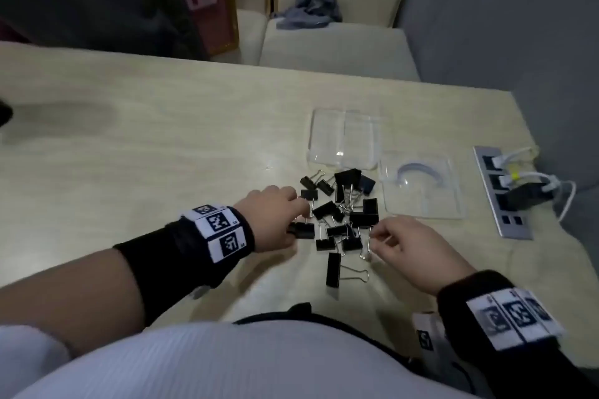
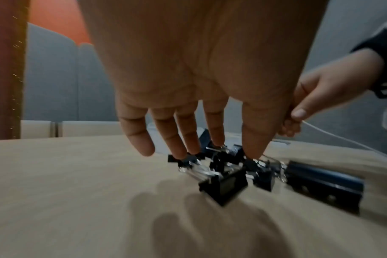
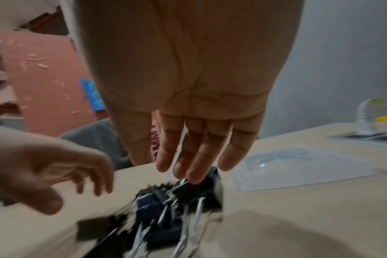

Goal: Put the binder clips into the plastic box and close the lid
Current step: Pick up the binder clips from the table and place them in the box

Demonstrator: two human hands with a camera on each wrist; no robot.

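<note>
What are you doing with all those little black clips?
A person is gathering a pile of black binder clips on the table. The left hand reaches into the pile from one side with straight fingers touching the clips; the right hand comes in from the other. The clear plastic box and its lid lie beyond the pile, with no clips inside yet.

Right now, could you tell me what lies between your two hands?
In the head view, the scattered binder clips lie on the table between the left hand and the right hand.
</note>
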